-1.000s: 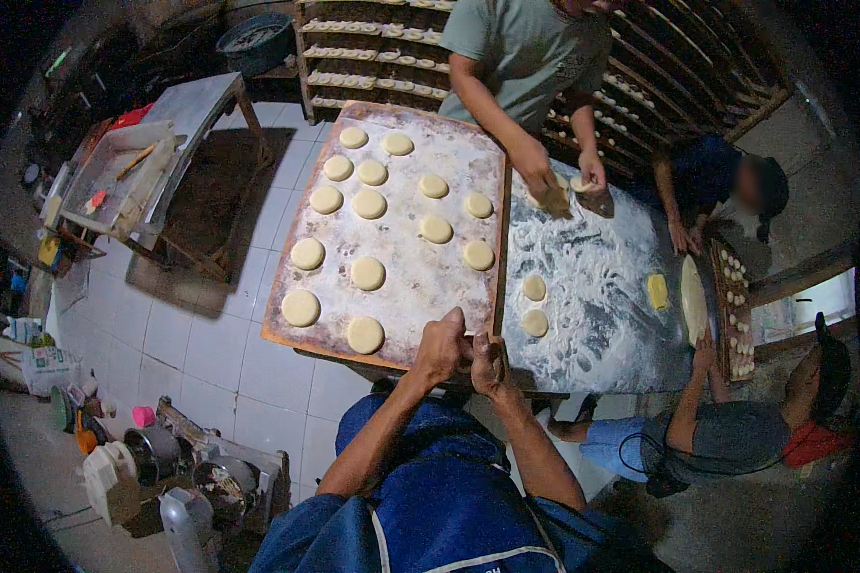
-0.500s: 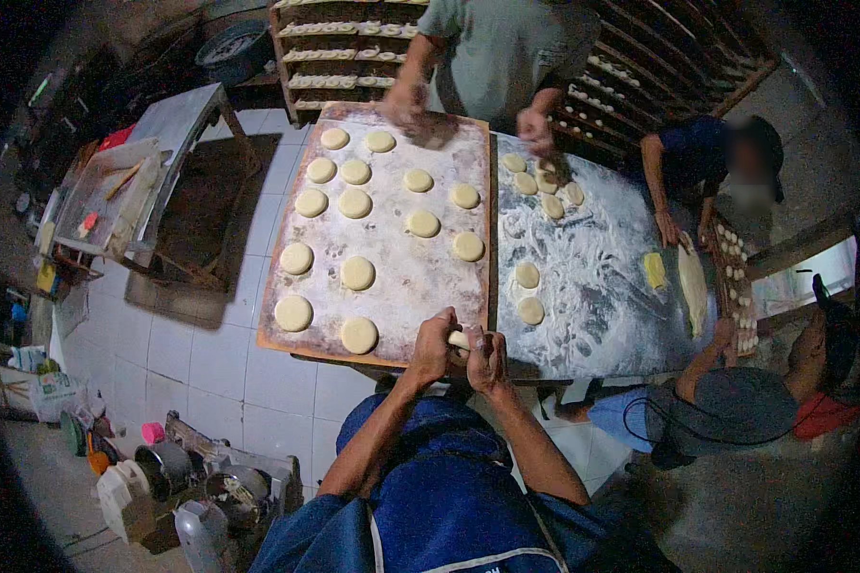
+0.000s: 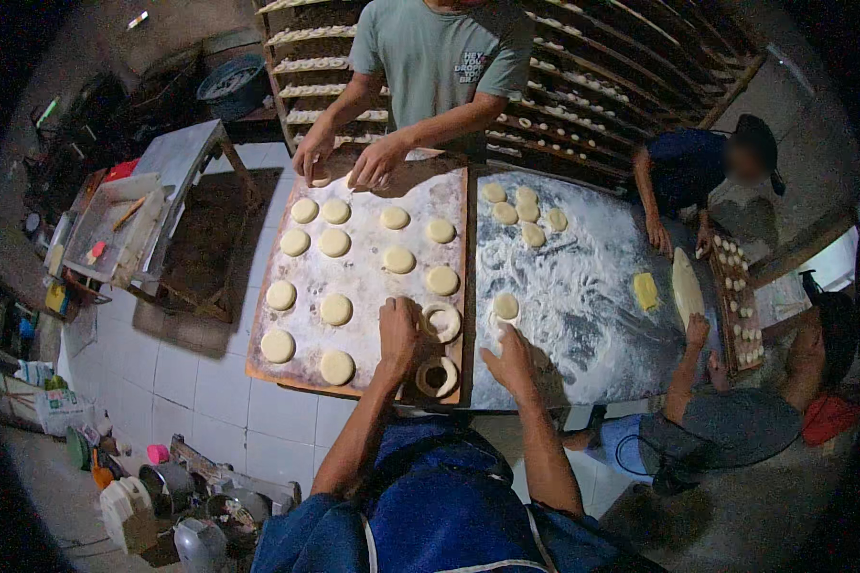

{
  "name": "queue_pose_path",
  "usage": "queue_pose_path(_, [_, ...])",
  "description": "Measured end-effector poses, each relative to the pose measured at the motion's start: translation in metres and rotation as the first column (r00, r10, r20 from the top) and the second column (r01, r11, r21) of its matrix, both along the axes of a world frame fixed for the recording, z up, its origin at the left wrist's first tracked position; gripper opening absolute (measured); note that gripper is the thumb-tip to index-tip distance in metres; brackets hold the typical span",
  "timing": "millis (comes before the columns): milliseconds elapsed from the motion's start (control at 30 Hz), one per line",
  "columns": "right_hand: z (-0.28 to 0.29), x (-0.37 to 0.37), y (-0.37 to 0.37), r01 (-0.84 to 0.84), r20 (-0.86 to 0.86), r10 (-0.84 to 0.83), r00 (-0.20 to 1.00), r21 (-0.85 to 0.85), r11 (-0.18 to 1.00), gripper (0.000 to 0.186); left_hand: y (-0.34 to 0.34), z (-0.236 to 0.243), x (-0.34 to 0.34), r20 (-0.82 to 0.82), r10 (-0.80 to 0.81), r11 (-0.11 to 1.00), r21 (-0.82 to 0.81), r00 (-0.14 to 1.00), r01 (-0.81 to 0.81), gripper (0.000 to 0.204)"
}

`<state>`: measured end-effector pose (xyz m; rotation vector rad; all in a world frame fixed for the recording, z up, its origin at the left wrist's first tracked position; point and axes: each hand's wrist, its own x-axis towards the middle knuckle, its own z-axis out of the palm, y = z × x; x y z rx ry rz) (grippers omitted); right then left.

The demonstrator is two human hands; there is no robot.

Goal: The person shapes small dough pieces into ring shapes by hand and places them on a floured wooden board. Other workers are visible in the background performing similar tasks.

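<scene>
Flour whitens the wooden board (image 3: 365, 284) and the dark tabletop (image 3: 592, 329) just beside it. Two dough rings (image 3: 453, 372) lie at the board's near right corner, one behind the other. Just left of the farther ring is the left hand (image 3: 398, 329), fingers curled under and out of sight, so I cannot tell whether it has hold of anything. Over the tabletop, the right hand (image 3: 508, 361) is partly spread, thumb apart, nothing visibly gripped, forefinger near a lone dough round (image 3: 505, 306). Soft dough could stretch out of shape if pinched hard, a ring could be squashed if the left wrist swings sideways, and pieces could stick where flour is thin. Counted outward: two rings, twelve dough discs (image 3: 335, 309) plainly visible on the board, one lone round, one yellow block (image 3: 645, 290), one long dough strip (image 3: 686, 286), and six more pieces (image 3: 532, 234) farther back. Beyond, one co-worker (image 3: 420, 57) reaches over the board's far end, partly hiding at least one more disc, before racks (image 3: 274, 76) of shaped dough
</scene>
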<state>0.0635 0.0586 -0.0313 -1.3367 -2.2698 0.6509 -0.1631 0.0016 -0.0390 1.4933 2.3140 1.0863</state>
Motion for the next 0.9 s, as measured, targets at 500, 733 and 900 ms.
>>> queue_pose_path(500, [-0.021,0.065,0.051,-0.108,-0.194,0.069,0.979,-0.2,0.974,0.029,0.018,0.053,0.08,0.092,-0.002,0.97,0.242,0.996,-0.021,0.023])
queue_pose_path(733, [0.033,0.071,0.045,-0.283,-0.662,-0.265,0.701,-0.599,0.749,0.033,0.024,0.072,0.152,0.831,-0.092,0.986,0.0,0.548,0.167,0.032])
queue_pose_path(900, [0.062,0.077,0.049,-0.222,-0.567,-0.113,0.816,-0.488,0.844,0.039,0.03,0.083,0.166,0.796,-0.137,0.986,0.052,0.59,0.159,0.03])
